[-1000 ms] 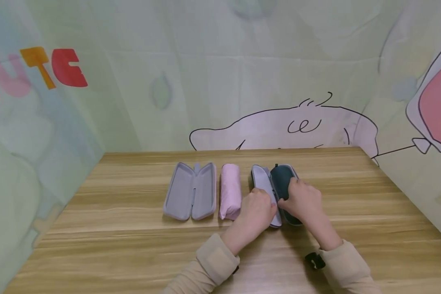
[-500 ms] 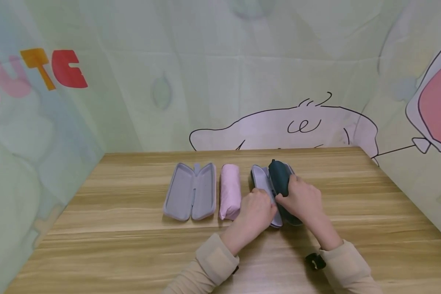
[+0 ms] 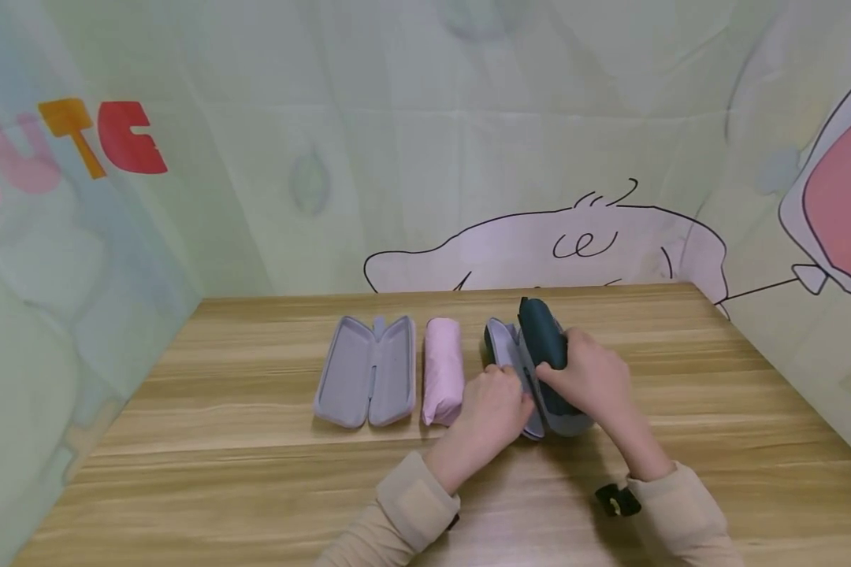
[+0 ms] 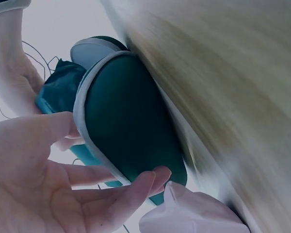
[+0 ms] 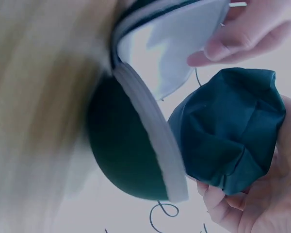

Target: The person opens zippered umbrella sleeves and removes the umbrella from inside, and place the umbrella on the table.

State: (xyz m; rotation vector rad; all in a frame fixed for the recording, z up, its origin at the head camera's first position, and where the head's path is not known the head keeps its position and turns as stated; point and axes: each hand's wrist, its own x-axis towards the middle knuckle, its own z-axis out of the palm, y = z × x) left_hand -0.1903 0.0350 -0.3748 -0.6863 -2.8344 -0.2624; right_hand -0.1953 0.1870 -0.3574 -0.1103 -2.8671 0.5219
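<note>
An open hard case (image 3: pixel 505 342), dark green outside with pale grey lining, lies right of centre in the head view. My left hand (image 3: pixel 488 409) grips the near part of its left half; in the left wrist view, thumb and fingers pinch that half (image 4: pixel 131 116) by its rim. Over the right half, my right hand (image 3: pixel 592 378) holds a dark green fabric-wrapped roll, seemingly a compact folded umbrella (image 3: pixel 539 331). The umbrella is tilted, its far end raised above the case. Its creased fabric end (image 5: pixel 228 126) shows in the right wrist view.
Left of the hands lies a pink fabric-wrapped roll (image 3: pixel 443 366), similar in shape. Beside it, further left, is a second open case (image 3: pixel 343 374) with grey lining. All rest on a wooden table (image 3: pixel 241 472) backed by a printed cloth (image 3: pixel 411 157).
The green umbrella has risen from the case's right half, its far end tilting up. My right hand has lifted slightly with it. The left hand stays on the case.
</note>
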